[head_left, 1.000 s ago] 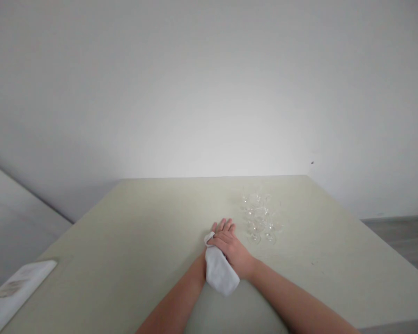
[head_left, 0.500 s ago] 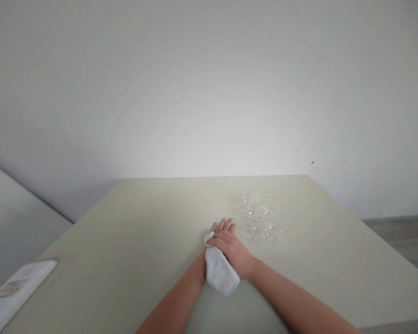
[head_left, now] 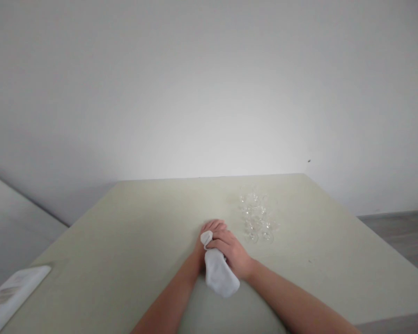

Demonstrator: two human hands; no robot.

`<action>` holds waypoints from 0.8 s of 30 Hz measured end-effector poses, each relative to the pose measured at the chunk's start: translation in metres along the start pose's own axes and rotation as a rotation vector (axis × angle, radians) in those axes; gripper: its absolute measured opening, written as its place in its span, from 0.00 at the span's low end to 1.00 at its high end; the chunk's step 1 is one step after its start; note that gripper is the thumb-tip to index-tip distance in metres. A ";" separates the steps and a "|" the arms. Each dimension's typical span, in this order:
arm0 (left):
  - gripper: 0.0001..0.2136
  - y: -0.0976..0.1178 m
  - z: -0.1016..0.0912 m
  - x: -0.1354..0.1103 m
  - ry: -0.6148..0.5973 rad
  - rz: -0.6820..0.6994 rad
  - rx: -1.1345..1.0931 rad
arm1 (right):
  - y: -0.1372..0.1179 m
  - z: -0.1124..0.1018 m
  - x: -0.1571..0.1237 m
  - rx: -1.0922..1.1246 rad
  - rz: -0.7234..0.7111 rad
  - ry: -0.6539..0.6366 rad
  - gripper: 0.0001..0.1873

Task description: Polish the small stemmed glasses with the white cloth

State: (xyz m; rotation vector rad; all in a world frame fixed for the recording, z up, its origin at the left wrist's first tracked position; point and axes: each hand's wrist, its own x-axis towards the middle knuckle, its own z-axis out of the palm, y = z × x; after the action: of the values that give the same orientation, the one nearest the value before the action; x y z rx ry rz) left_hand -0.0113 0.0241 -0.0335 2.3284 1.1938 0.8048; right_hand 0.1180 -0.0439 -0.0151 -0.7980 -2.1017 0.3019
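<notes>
A white cloth lies bunched between my two hands in the middle of the pale table. My right hand rests over the cloth with its fingers wrapped round the upper end. My left hand sits just behind, fingers curled against the cloth's top end. A cluster of several small clear stemmed glasses stands upright a little to the right of my hands, apart from them.
A flat white packet lies at the table's near left corner. A plain white wall rises behind the table's far edge. Grey floor shows past the table's right edge.
My left hand's fingers, stretched flat before, have curled in round the top of the cloth. The view has shifted slightly; the glasses have not moved.
</notes>
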 end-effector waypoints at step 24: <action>0.17 0.139 -0.060 0.151 -0.355 0.392 0.556 | 0.021 0.019 0.000 -0.122 -0.008 -0.205 0.08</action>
State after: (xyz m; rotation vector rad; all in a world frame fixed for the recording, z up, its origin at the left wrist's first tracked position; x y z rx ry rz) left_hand 0.1038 0.0775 0.1394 3.0531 0.8917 0.1449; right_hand 0.1119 -0.0268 -0.0366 -0.8608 -2.3329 0.2627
